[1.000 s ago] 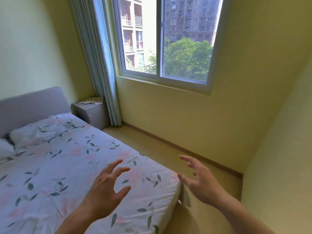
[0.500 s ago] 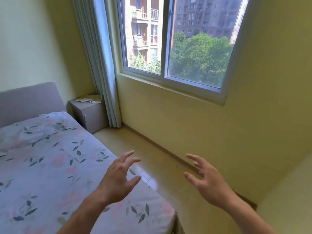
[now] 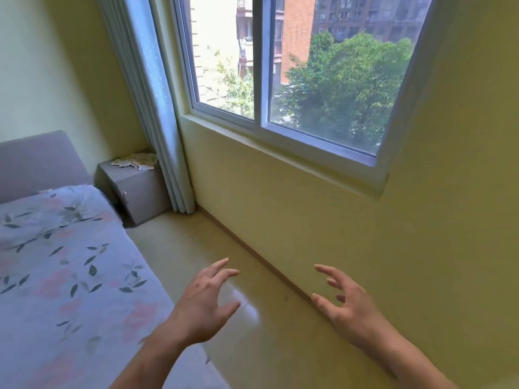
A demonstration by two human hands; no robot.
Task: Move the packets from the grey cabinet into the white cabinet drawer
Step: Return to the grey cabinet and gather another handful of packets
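Observation:
A small grey cabinet [image 3: 140, 192] stands in the far corner, between the bed's headboard and the curtain. Several pale packets [image 3: 136, 161] lie in a loose heap on its top. My left hand [image 3: 203, 301] hovers over the floor beside the bed, fingers spread and loosely bent, holding nothing. My right hand [image 3: 344, 307] is raised near the wall under the window, fingers spread, also empty. Both hands are far short of the cabinet. No white cabinet is in view.
A bed [image 3: 61, 276] with a floral sheet fills the left side. A narrow strip of tan floor [image 3: 196, 248] runs between the bed and the yellow wall to the cabinet. A pale curtain [image 3: 157, 108] hangs beside the window [image 3: 295, 66].
The view has moved forward and right along the bed; the cabinet and window look nearer. My hands now hang over the floor strip instead of the bed corner, still empty.

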